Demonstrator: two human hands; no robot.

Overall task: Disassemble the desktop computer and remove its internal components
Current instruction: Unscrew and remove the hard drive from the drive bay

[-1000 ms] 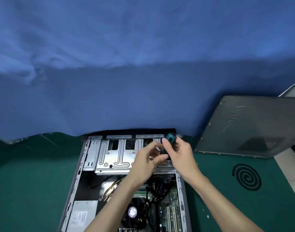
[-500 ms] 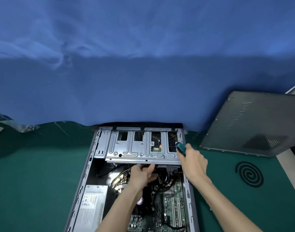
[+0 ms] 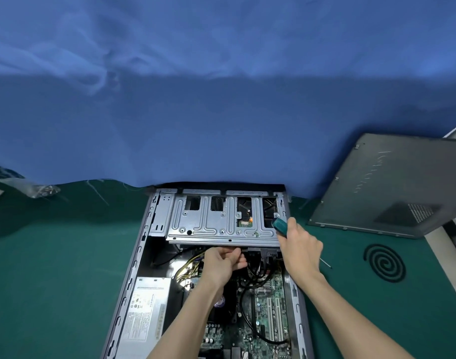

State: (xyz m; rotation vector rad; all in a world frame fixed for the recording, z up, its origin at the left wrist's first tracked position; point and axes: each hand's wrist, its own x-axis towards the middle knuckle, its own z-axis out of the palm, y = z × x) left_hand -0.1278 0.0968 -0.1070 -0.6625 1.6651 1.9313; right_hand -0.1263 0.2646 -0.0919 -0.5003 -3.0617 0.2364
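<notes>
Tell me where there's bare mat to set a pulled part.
Widest: green mat left of the case, short of the plastic bag. Narrower: right of the case, in front of the side panel, beside a thin rod and spiral mark. Crowded: cables under the drive cage; right grip holds a screwdriver alongside.

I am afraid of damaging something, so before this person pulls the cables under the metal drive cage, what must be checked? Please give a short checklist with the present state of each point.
1. Side panel off: ok, it sits right of the case, apart from it.
2. Right hand free: not ok, it holds the screwdriver.
3. Left hand grips a connector: cannot tell, what its curled fingers hold at the drive cage edge is hidden.
4. Cables unplugged: not ok, black cables run from under the cage onto the motherboard.
5. Cage screws removed: cannot tell.
</notes>
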